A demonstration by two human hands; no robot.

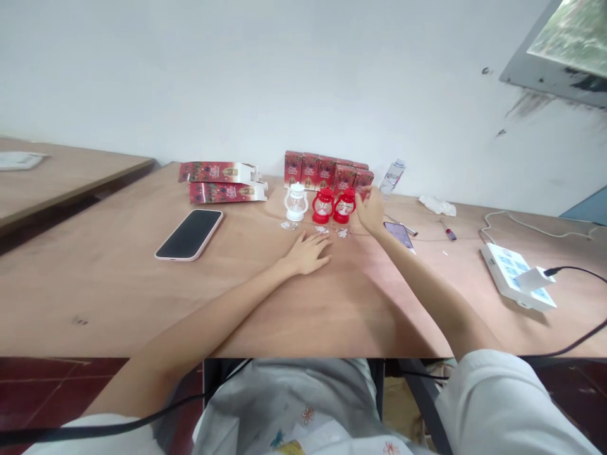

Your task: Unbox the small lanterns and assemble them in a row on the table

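Observation:
My left hand (307,254) lies flat on the table with its fingers spread, holding nothing. In front of it stand a white mini lantern (296,203) and two red mini lanterns (322,207) (344,207), all upright. Small white pieces (342,233) lie at their bases. My right hand (372,212) is beside the right red lantern, its fingers curled at the lower part of the rightmost red printed box (364,179). Part of that grip is hidden. More red boxes (310,169) stand in a row against the wall.
Two red cartons (222,192) (208,171) lie with ends open at left, behind a phone (190,235). To the right are a bottle (392,176), another phone (399,235), tweezer-like metal tool (403,226), crumpled tissue (437,205), small screwdriver (448,232) and white power strip (509,273) with cables.

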